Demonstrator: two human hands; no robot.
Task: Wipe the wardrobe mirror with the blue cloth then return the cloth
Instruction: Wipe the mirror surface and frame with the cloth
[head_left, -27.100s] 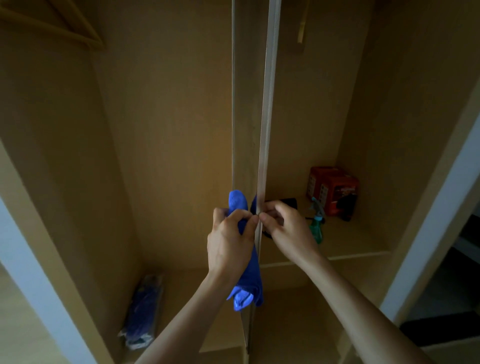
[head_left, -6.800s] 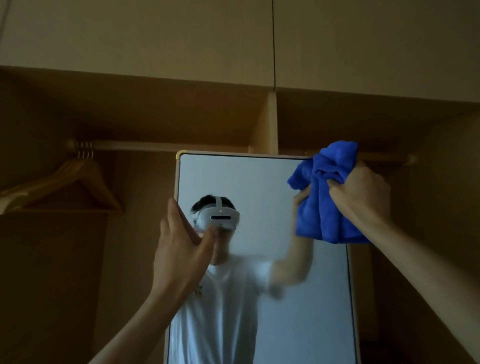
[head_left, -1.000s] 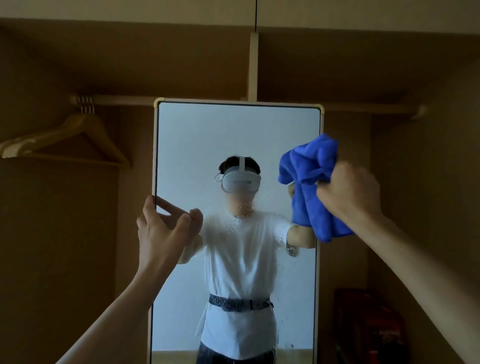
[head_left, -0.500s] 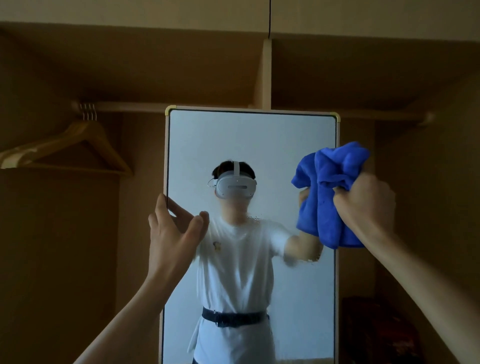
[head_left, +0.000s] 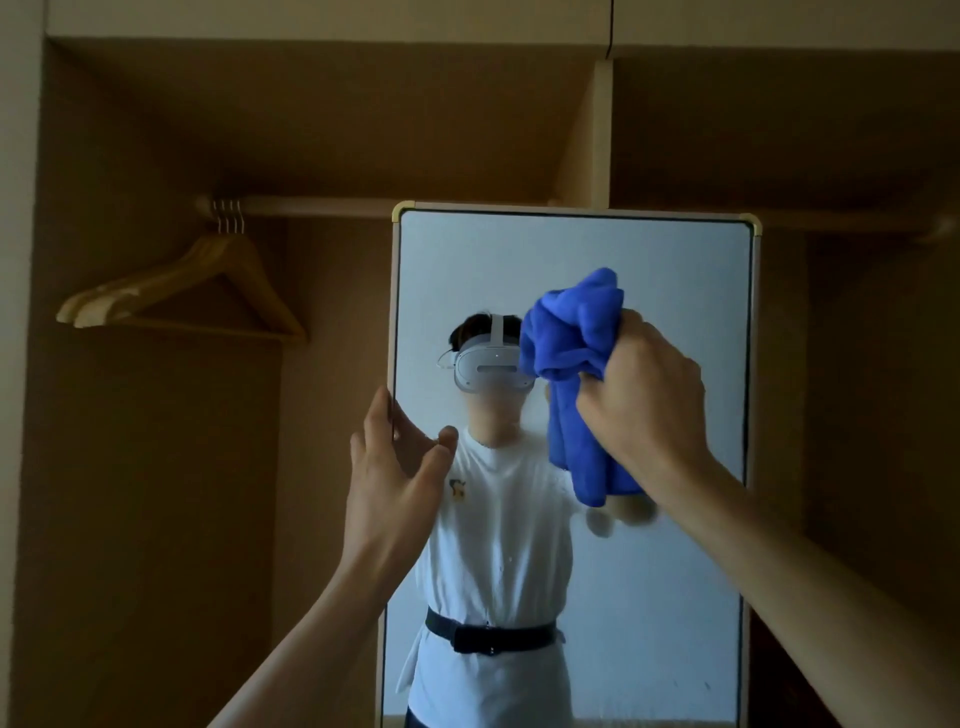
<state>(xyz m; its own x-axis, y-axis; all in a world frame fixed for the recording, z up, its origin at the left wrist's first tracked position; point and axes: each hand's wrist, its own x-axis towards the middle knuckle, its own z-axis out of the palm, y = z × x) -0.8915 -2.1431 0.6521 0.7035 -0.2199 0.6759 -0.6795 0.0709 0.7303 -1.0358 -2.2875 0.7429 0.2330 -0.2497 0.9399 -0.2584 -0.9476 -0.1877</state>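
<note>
Blue cloth (head_left: 576, 364) is bunched and clenched in the right hand (head_left: 644, 395). It is pressed against the mirror (head_left: 675, 312) at about the middle of its upper half, with a loose tail left hanging below the fist. The left hand (head_left: 395, 478) is laid against the mirror's left edge, fingers nearly straight and thumb spread in front of the glass. Nothing is grasped by it, and the panel seems only to be steadied. Wooden hangers (head_left: 182, 291) are hung from the rail (head_left: 322, 206) beyond the top left corner.

Wiping is judged to be under way, and the lower half, where faint specks are seen, is not yet reached. Several faults can be expected from here. If the cloth is pushed harder than the light left-hand support allows, the panel may be swung or twisted away. Because the cloth is wadded, only a small patch is touched at once, so streaks may be left and the corners missed. Fresh fingermarks may also be put on the glass by the thumb.
</note>
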